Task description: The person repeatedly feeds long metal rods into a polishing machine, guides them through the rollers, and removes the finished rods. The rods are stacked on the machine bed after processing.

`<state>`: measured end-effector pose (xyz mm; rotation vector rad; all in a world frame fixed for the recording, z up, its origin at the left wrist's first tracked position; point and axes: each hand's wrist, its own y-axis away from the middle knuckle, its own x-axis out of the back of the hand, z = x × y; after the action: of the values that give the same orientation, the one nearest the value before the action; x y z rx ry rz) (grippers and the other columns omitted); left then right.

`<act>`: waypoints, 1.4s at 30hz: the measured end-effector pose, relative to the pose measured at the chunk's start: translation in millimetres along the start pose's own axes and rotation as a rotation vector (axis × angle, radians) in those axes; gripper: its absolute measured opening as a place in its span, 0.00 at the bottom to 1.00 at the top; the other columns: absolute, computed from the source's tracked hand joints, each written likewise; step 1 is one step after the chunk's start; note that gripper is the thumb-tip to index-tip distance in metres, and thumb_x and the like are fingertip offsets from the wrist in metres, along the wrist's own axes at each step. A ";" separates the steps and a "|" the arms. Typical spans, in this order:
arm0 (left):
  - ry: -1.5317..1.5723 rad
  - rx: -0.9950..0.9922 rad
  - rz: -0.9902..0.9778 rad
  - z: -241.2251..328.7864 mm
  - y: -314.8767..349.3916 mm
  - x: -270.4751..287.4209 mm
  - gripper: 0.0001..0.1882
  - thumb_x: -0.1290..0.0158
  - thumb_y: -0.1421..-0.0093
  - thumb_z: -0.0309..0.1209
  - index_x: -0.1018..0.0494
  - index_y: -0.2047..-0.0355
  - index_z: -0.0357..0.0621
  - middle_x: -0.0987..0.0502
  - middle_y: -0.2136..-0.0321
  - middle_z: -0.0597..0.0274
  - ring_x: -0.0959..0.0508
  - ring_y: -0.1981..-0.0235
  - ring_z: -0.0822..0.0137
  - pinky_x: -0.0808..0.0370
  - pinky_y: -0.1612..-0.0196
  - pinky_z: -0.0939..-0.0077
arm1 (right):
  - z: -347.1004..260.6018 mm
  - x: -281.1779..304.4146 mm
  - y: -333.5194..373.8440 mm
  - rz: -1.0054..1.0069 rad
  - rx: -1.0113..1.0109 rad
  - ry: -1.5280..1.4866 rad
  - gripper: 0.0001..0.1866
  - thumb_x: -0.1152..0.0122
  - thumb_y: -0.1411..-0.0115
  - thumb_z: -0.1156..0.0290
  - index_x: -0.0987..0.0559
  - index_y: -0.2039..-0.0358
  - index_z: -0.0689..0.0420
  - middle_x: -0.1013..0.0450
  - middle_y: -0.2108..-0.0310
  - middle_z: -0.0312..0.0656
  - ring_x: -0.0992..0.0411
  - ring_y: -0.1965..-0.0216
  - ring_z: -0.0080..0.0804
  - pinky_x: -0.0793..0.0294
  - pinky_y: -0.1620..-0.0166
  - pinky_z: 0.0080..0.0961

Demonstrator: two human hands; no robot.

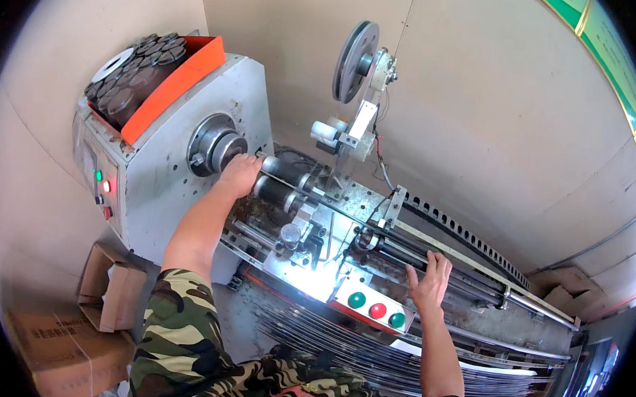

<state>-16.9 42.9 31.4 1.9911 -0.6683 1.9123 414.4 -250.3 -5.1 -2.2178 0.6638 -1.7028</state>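
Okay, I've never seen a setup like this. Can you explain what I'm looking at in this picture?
Sure. There's one picture, taken by a wide camera worn on a person's head and looking down, so straight edges bend near its rim. There's no robot: the bare hands are the wearer's own.

In front stands a long grey machine. On its left end sits an orange tray of dark, round pieces; a grey wheel stands up behind the middle. Nearer are green and red buttons, and below them a bundle of long, thin rods.

The left hand is at the end of a long rod; its grip is hidden. The right hand is open over the machine's right part; whether it touches anything is unclear.
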 end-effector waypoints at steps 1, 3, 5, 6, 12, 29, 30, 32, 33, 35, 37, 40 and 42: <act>-0.019 0.004 -0.046 -6.3 -3.8 -9.1 0.18 0.47 0.42 0.27 0.28 0.50 0.42 0.22 0.57 0.51 0.24 0.52 0.53 0.29 0.48 0.58 | 0.5 0.8 -1.8 -0.007 -0.005 -0.004 0.31 0.28 0.48 0.62 0.26 0.49 0.68 0.32 0.51 0.54 0.35 0.48 0.54 0.33 0.44 0.45; -0.055 0.010 -0.138 -13.2 -10.6 -17.9 0.25 0.50 0.41 0.25 0.32 0.41 0.43 0.23 0.50 0.54 0.27 0.46 0.56 0.32 0.42 0.61 | 0.8 1.7 -3.9 -0.004 -0.010 -0.012 0.30 0.28 0.48 0.63 0.25 0.50 0.68 0.32 0.51 0.54 0.35 0.48 0.54 0.33 0.44 0.45; -0.125 0.003 -0.172 -14.1 -15.0 -17.7 0.27 0.51 0.40 0.25 0.34 0.38 0.43 0.20 0.53 0.53 0.23 0.49 0.55 0.30 0.45 0.61 | 0.7 2.4 -4.4 0.016 -0.008 -0.021 0.29 0.28 0.48 0.63 0.25 0.50 0.68 0.32 0.52 0.54 0.35 0.48 0.54 0.33 0.44 0.44; -0.158 0.000 -0.188 -14.1 -16.5 -17.0 0.28 0.52 0.39 0.26 0.35 0.37 0.43 0.19 0.55 0.53 0.22 0.51 0.55 0.29 0.47 0.60 | 0.3 3.1 -5.1 0.016 -0.014 -0.017 0.29 0.28 0.48 0.63 0.25 0.51 0.68 0.32 0.52 0.54 0.35 0.48 0.54 0.33 0.44 0.44; -0.173 -0.068 -0.209 -29.0 -24.7 -19.9 0.18 0.54 0.39 0.26 0.28 0.49 0.43 0.17 0.64 0.53 0.19 0.58 0.54 0.27 0.52 0.59 | -0.8 3.6 -8.8 0.032 -0.046 -0.023 0.28 0.27 0.49 0.64 0.24 0.52 0.67 0.31 0.52 0.53 0.34 0.49 0.54 0.32 0.44 0.43; -0.092 -0.121 -0.151 -46.8 -32.0 -32.2 0.13 0.50 0.44 0.23 0.25 0.58 0.41 0.18 0.65 0.52 0.21 0.57 0.51 0.27 0.52 0.55 | 1.6 -1.1 -16.3 0.067 -0.112 0.001 0.23 0.28 0.47 0.63 0.23 0.57 0.64 0.28 0.54 0.52 0.32 0.51 0.53 0.31 0.46 0.43; -0.085 -0.118 -0.144 -48.5 -31.8 -31.0 0.13 0.50 0.44 0.24 0.25 0.58 0.41 0.18 0.65 0.52 0.21 0.57 0.51 0.27 0.53 0.55 | 1.3 -1.6 -20.0 0.066 -0.116 0.000 0.22 0.28 0.47 0.62 0.23 0.58 0.64 0.28 0.55 0.51 0.32 0.51 0.53 0.31 0.47 0.43; -0.072 -0.117 -0.113 -52.3 -31.9 -30.3 0.13 0.50 0.44 0.24 0.25 0.58 0.41 0.18 0.66 0.52 0.21 0.58 0.51 0.27 0.53 0.55 | 0.2 -1.9 -27.0 0.062 -0.123 0.003 0.22 0.28 0.47 0.62 0.23 0.58 0.64 0.28 0.55 0.51 0.32 0.51 0.52 0.31 0.47 0.42; -0.066 -0.117 -0.097 -53.8 -31.6 -30.2 0.13 0.50 0.44 0.24 0.25 0.58 0.41 0.18 0.66 0.52 0.21 0.58 0.51 0.26 0.54 0.55 | -0.9 -3.0 -29.2 0.059 -0.127 0.004 0.21 0.29 0.47 0.62 0.23 0.59 0.64 0.28 0.55 0.51 0.32 0.51 0.52 0.31 0.47 0.42; -0.076 -0.126 -0.106 -54.6 -32.1 -28.4 0.13 0.50 0.43 0.24 0.25 0.58 0.41 0.18 0.66 0.52 0.21 0.58 0.51 0.26 0.54 0.55 | -3.7 -4.5 -31.7 0.072 -0.130 0.016 0.20 0.29 0.47 0.63 0.22 0.60 0.64 0.28 0.57 0.51 0.32 0.52 0.51 0.31 0.47 0.42; -0.087 -0.131 -0.117 -52.9 -31.4 -26.4 0.13 0.50 0.43 0.25 0.25 0.57 0.41 0.18 0.66 0.51 0.21 0.58 0.51 0.27 0.53 0.55 | -7.1 -5.6 -31.7 0.066 -0.141 0.009 0.19 0.29 0.47 0.63 0.22 0.61 0.64 0.27 0.58 0.50 0.32 0.52 0.51 0.31 0.48 0.42; -0.090 -0.142 -0.118 -52.7 -29.8 -28.2 0.14 0.50 0.44 0.25 0.25 0.56 0.41 0.18 0.65 0.51 0.21 0.57 0.51 0.27 0.53 0.55 | -12.2 -8.2 -29.2 0.074 -0.145 0.011 0.19 0.29 0.46 0.63 0.22 0.62 0.64 0.27 0.59 0.50 0.31 0.53 0.50 0.30 0.49 0.42; -0.070 -0.159 -0.091 -55.7 -29.9 -34.2 0.15 0.49 0.44 0.25 0.25 0.56 0.41 0.18 0.65 0.51 0.21 0.57 0.51 0.27 0.52 0.55 | -16.1 -9.4 -29.7 0.071 -0.148 0.014 0.19 0.29 0.46 0.63 0.22 0.62 0.64 0.27 0.59 0.50 0.31 0.54 0.50 0.30 0.49 0.42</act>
<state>-48.9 101.3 4.4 1.9614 -0.7109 1.6894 402.8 -219.0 5.5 -2.2514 0.8884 -1.6860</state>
